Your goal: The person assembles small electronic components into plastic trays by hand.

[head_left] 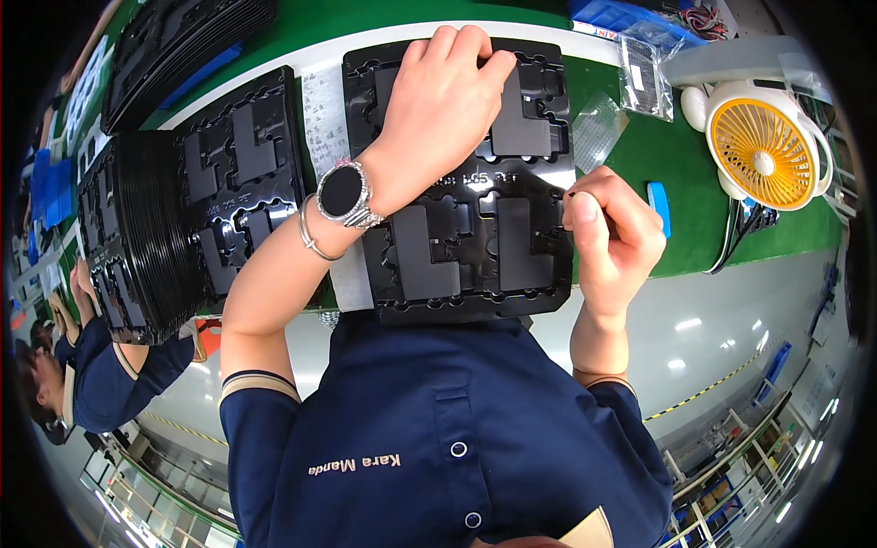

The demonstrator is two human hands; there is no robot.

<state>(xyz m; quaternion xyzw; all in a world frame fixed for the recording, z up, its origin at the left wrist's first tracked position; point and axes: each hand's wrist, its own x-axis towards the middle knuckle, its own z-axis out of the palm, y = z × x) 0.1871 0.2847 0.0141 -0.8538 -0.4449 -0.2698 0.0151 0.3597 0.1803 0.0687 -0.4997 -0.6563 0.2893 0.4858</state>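
Note:
A black moulded tray lies in front of me, with flat black L-shaped pieces in its pockets. My left hand reaches over the tray's far part, its fingers bent downward near the far edge. The fingertips are hidden, and so is whatever they grip. Beside the tray's right edge, my right hand is closed, thumb against the curled forefinger. A tiny dark spot shows at that pinch, too small to name. A round dark watch and a bangle are on my left wrist.
More black trays stand to the left, near a thick tray stack. A white-and-orange fan, a blue object and clear plastic bags are on the right. A co-worker is at the far left.

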